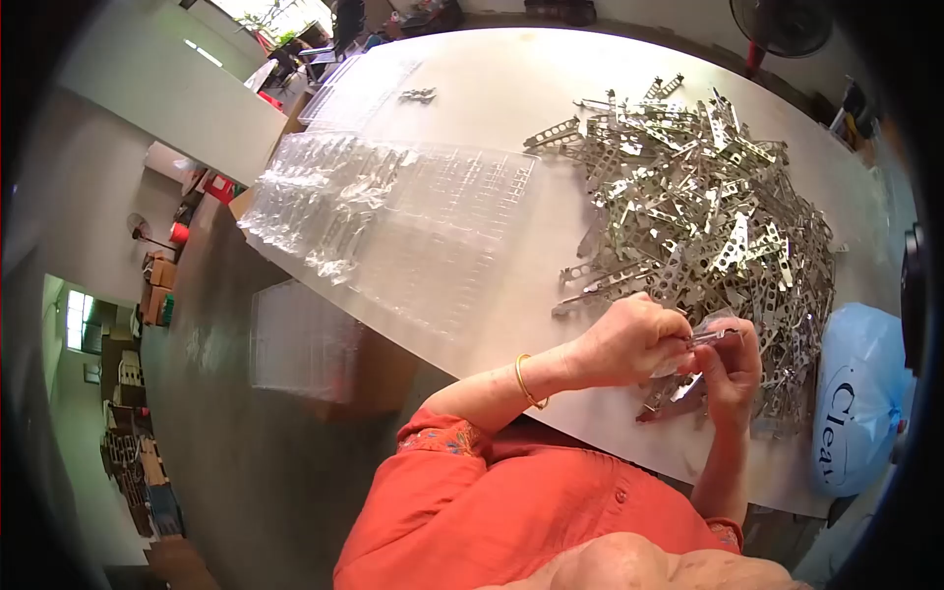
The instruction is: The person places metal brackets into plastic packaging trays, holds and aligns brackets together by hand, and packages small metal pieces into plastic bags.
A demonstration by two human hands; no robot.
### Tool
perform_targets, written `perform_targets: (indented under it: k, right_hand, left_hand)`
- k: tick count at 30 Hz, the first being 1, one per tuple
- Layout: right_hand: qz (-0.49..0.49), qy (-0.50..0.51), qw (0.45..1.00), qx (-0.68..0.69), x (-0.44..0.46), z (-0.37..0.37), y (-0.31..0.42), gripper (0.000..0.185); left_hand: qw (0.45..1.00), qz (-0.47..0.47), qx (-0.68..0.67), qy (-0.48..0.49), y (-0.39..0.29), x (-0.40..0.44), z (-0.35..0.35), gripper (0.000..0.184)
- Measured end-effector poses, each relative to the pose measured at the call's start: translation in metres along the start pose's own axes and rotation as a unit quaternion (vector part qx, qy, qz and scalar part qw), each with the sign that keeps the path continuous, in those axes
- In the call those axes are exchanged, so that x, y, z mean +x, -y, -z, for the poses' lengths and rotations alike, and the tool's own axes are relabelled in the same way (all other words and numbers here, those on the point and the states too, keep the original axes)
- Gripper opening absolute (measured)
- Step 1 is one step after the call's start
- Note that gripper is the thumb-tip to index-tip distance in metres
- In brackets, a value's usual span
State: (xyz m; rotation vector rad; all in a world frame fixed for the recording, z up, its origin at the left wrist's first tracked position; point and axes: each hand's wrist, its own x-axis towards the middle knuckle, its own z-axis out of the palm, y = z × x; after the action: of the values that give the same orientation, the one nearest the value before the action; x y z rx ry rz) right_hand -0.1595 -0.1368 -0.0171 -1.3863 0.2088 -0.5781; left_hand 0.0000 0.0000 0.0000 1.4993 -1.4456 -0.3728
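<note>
My left hand, with a gold bangle at the wrist, is closed, its fingertips pinching one end of a small metal bracket. Opposite it, my right hand grips the same piece between thumb and fingers. Clear plastic film shows around the fingers; whether it wraps the piece I cannot tell. Just beyond both hands spreads a big heap of perforated metal brackets, some lying right beside my right wrist.
Clear plastic trays lie on the white table at the left, several wrapped pieces on them. A few brackets sit farther back. A blue bag stands at the right edge. Below the left edge are a carton and more trays.
</note>
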Motion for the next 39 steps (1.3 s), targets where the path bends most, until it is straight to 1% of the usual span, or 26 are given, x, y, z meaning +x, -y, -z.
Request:
perform_targets:
  k: [2,3,5,6,7,8,9,11,13,15,16,17,19,21,23,25,26,27,29,31,33,35,37,39]
  right_hand:
    - [-0.028,0.007,0.999,-0.024,0.0,-0.001,0.003,0.025]
    - [-0.03,0.006,1.0,-0.001,-0.003,-0.016,-0.002,0.025]
    - [-0.031,0.02,0.999,-0.032,-0.004,-0.017,0.001,0.029]
    - [-0.021,0.008,0.998,-0.057,-0.004,-0.019,0.002,0.034]
    - [-0.023,0.011,0.998,-0.054,-0.004,-0.02,0.0,0.034]
    - [0.0,0.006,0.999,-0.047,-0.004,-0.021,-0.003,0.038]
    - [0.024,0.002,0.999,-0.04,-0.003,-0.02,-0.005,0.041]
    - [0.032,0.023,0.998,-0.055,-0.001,-0.013,-0.003,0.044]
    - [0.03,0.023,0.997,-0.061,0.0,-0.01,0.0,0.043]
    - [0.03,0.017,0.998,-0.045,0.0,-0.01,0.0,0.041]
    - [0.029,0.012,0.998,-0.05,0.0,-0.01,0.001,0.04]
    - [0.028,0.008,0.998,-0.055,0.0,-0.01,0.002,0.039]
    - [0.025,0.008,0.998,-0.052,0.0,-0.01,0.002,0.038]
    - [0.025,0.009,0.998,-0.051,0.001,-0.011,0.002,0.037]
    - [0.02,0.005,0.998,-0.064,0.0,-0.012,0.001,0.037]
    - [0.017,0.01,0.998,-0.06,0.001,-0.011,0.0,0.037]
    - [0.016,0.011,0.998,-0.058,0.001,-0.011,-0.001,0.036]
    - [0.016,0.013,0.998,-0.057,0.002,-0.011,-0.002,0.036]
    - [0.01,0.001,0.998,-0.06,0.002,-0.012,-0.002,0.036]
    - [0.009,0.004,0.998,-0.058,0.002,-0.012,-0.003,0.036]
    - [0.008,0.005,0.998,-0.058,0.002,-0.012,-0.004,0.036]
    - [0.008,0.006,0.998,-0.059,0.003,-0.011,-0.004,0.036]
    - [0.008,0.005,0.998,-0.058,0.002,-0.011,-0.004,0.036]
    - [0.007,0.003,0.998,-0.057,0.002,-0.011,-0.004,0.036]
  left_hand:
    - [1.0,0.008,0.014,-0.002,-0.001,-0.005,-0.004,0.012]
    - [0.999,0.02,0.029,0.009,-0.006,-0.014,0.009,0.012]
    - [0.999,0.018,0.035,0.005,-0.01,-0.016,0.011,0.011]
    - [0.999,0.02,0.036,0.001,-0.011,-0.017,0.012,0.011]
    - [0.998,0.009,0.051,-0.032,-0.011,-0.019,0.016,0.011]
    - [0.996,-0.001,0.066,-0.064,-0.012,-0.021,0.022,0.011]
    - [0.993,0.021,0.087,-0.07,-0.018,-0.024,0.038,0.011]
    - [0.977,0.011,0.156,-0.147,-0.018,-0.033,0.071,0.011]
    - [0.946,0.091,0.234,-0.206,-0.012,-0.051,0.111,0.012]
    - [0.888,0.129,0.354,-0.263,-0.001,-0.071,0.155,0.012]
    - [0.865,0.168,0.384,-0.276,0.002,-0.08,0.177,0.012]
    - [0.85,0.233,0.355,-0.311,0.004,-0.09,0.197,0.013]
    - [0.782,0.314,0.406,-0.353,0.025,-0.121,0.236,0.011]
    - [0.751,0.267,0.488,-0.355,0.049,-0.158,0.269,0.012]
    - [0.744,0.28,0.485,-0.364,0.064,-0.185,0.286,0.012]
    - [0.721,0.318,0.506,-0.35,0.072,-0.201,0.293,0.013]
    - [0.717,0.337,0.489,-0.364,0.08,-0.207,0.293,0.015]
    - [0.716,0.339,0.489,-0.365,0.084,-0.209,0.292,0.015]
    - [0.708,0.373,0.49,-0.345,0.092,-0.212,0.292,0.016]
    - [0.703,0.377,0.505,-0.329,0.096,-0.208,0.289,0.017]
    - [0.711,0.388,0.509,-0.291,0.098,-0.202,0.284,0.016]
    - [0.706,0.391,0.517,-0.284,0.1,-0.198,0.281,0.016]
    - [0.708,0.437,0.483,-0.272,0.104,-0.196,0.281,0.016]
    - [0.706,0.441,0.487,-0.265,0.108,-0.197,0.282,0.016]
